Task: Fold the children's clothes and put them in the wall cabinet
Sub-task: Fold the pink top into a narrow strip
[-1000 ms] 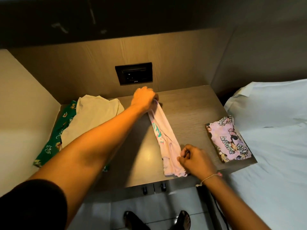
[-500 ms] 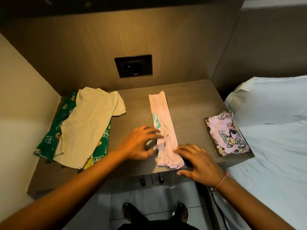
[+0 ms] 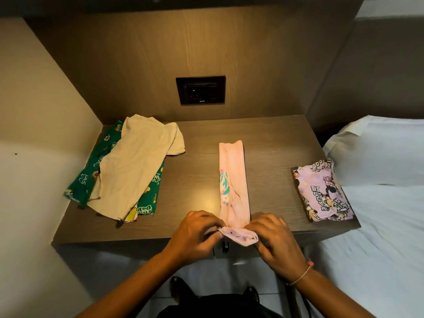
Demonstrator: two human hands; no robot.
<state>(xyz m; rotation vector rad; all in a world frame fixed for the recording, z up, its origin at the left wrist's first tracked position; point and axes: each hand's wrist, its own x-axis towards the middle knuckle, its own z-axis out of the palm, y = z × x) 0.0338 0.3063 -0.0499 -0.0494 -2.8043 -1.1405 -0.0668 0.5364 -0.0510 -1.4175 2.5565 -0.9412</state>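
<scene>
A pink child's garment [image 3: 234,184], folded into a long narrow strip, lies lengthwise in the middle of the wooden table [image 3: 202,143]. Its near end is lifted off the front edge. My left hand [image 3: 195,235] pinches the left corner of that end and my right hand [image 3: 275,242] pinches the right corner. A folded lilac cartoon-print garment [image 3: 321,191] lies at the table's right edge. On the left, a beige shirt [image 3: 135,168] lies spread over a green printed garment [image 3: 85,187].
A black wall socket [image 3: 200,90] sits in the wood panel behind the table. A bed with white sheets and a pillow [image 3: 378,152] adjoins the table on the right. A cream wall closes the left side. My feet show on the tiled floor below.
My left hand came back from the strip's far end to its near end. Both hands now pinch the near end and have lifted it off the table.
</scene>
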